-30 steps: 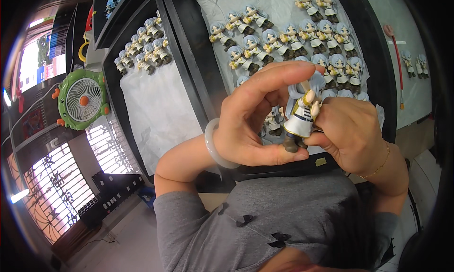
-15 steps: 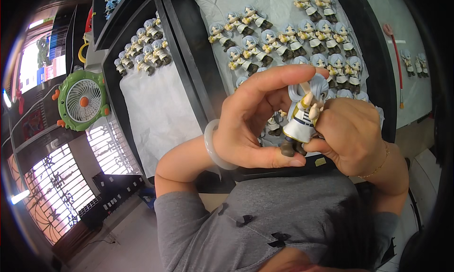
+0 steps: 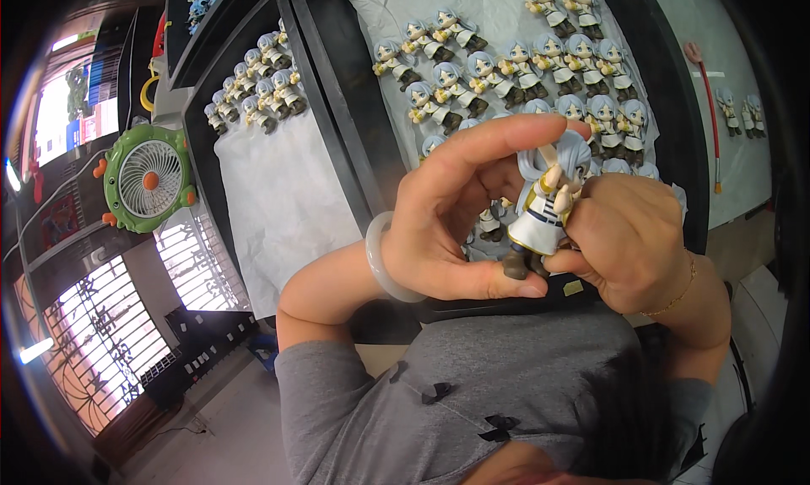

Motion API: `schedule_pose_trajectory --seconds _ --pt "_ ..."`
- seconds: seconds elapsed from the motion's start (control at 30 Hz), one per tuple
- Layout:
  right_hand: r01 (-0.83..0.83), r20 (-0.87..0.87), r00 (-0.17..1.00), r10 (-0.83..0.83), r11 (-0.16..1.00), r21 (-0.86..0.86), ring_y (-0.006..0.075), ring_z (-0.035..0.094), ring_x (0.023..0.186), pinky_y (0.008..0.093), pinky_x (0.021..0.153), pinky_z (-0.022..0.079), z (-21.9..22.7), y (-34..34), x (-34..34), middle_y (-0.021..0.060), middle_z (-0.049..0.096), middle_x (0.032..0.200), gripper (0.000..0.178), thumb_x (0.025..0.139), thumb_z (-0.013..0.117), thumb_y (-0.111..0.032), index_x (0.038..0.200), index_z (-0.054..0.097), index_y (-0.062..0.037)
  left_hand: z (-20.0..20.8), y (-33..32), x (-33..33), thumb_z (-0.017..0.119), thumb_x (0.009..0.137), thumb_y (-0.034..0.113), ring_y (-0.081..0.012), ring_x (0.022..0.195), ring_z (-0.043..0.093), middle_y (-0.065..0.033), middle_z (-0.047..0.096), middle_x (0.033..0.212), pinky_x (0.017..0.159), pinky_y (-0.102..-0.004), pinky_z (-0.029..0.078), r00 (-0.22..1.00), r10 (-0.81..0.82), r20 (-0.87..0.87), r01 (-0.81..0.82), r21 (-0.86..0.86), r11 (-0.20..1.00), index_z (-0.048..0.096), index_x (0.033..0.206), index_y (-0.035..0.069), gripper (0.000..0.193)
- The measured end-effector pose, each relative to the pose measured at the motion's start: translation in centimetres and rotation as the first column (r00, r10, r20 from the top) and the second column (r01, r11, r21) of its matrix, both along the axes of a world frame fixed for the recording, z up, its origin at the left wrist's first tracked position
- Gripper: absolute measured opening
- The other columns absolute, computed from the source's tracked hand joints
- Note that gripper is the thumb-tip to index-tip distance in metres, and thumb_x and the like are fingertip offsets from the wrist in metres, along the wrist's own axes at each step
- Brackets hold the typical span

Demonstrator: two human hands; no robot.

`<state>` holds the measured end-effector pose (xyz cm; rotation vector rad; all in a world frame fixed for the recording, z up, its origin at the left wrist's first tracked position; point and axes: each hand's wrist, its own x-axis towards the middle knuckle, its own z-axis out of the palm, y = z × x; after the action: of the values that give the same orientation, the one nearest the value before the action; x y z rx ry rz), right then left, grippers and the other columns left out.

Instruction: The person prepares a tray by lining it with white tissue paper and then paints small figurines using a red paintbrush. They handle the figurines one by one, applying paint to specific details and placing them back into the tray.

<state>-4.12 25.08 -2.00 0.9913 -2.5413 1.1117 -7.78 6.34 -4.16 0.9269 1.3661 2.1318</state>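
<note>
A small figurine [image 3: 537,225] with pale blue hair, a white and gold outfit and brown boots is held upright over the near edge of the tray. My left hand [image 3: 447,207] grips it from head to foot: the index finger lies on the hair and the thumb is under the boots. Curled tight against the figurine's right side is my right hand [image 3: 629,232]. Its fingertips face away from view, so whatever they pinch is hidden. Beyond the hands, several matching figurines [image 3: 523,70] lie in rows.
White paper [image 3: 371,0] lines the black tray [image 3: 679,88]. To the left, another tray [image 3: 333,152] holds several more figurines [image 3: 270,97]. A green fan [image 3: 150,181] stands farther left. On the right surface are a red-handled brush [image 3: 707,105] and several figurines [image 3: 727,112].
Both hands and the figurine have shifted very slightly to the right. The grip looks the same.
</note>
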Motion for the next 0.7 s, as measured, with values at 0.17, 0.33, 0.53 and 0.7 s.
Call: schedule_pose_trajectory --seconds 0.17,0.33,0.53,0.7 --pt "-0.016 0.095 0.995 0.019 0.999 -0.032 0.024 0.05 0.049 0.0338 0.044 0.037 -0.11 0.01 -0.05 0.0086 0.049 0.062 0.035 0.081 0.054 -0.036 0.078 0.054 -0.0008 -0.03 0.06 0.15 0.075 0.065 0.004 -0.0222 0.111 0.047 -0.023 0.035 0.13 0.085 -0.0297 0.043 1.0 0.013 0.015 -0.013 0.008 1.0 0.027 0.13 -0.005 0.082" --pt "-0.02 0.012 1.0 0.02 0.999 -0.037 0.0243 0.05 0.05 0.0338 0.044 0.038 -0.35 0.0 0.04 0.0093 0.05 0.062 0.035 0.081 0.054 -0.036 0.077 0.054 -0.0006 -0.01 0.01 0.02 0.075 0.065 0.004 -0.0225 0.111 0.047 -0.0231 0.035 0.13 0.085 -0.0294 0.043 1.0 -0.009 -0.006 0.009 0.005 1.0 0.027 0.13 -0.006 0.081" --pt "-0.036 0.084 0.996 0.041 0.998 -0.051 0.0242 0.05 0.049 0.034 0.044 0.038 -0.2 -0.05 -0.01 0.0093 0.05 0.063 0.035 0.082 0.053 -0.036 0.078 0.054 -0.0008 -0.1 -0.08 0.14 0.075 0.065 0.004 -0.0225 0.111 0.047 -0.0239 0.035 0.13 0.083 -0.0286 0.044 1.0 0.008 -0.019 -0.008 0.006 1.0 0.027 0.13 -0.006 0.081" --pt "-0.034 0.004 0.999 0.035 0.999 -0.039 0.0246 0.05 0.05 0.0339 0.044 0.038 -0.36 -0.06 0.01 0.0095 0.049 0.063 0.035 0.082 0.054 -0.036 0.078 0.053 -0.0008 -0.18 0.03 0.12 0.075 0.065 0.004 -0.0224 0.111 0.047 -0.0241 0.034 0.13 0.082 -0.028 0.044 1.0 0.003 -0.031 -0.003 0.015 1.0 0.027 0.13 -0.005 0.082"
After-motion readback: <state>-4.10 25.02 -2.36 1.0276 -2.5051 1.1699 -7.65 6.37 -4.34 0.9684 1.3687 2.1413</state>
